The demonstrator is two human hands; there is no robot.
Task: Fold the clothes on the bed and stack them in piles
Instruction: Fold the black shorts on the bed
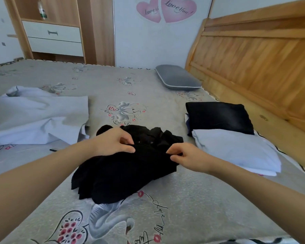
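Observation:
A crumpled black garment [123, 175] lies in the middle of the bed [192, 199]. My left hand [111, 142] pinches its fabric near the collar, thumb and fingers curled. My right hand [185, 158] pinches the garment's right edge. To the right sit two folded items: a black one [218, 117] farther back and a pale lilac one [236, 148] in front of it, partly overlapping. An unfolded pale lilac garment [37, 115] is spread at the left.
A grey pillow [178, 79] lies at the far edge near the wooden headboard [262, 55]. A wooden cabinet with white drawers [53, 36] stands behind the bed. A small dark object [53, 150] lies on the sheet left of my left arm.

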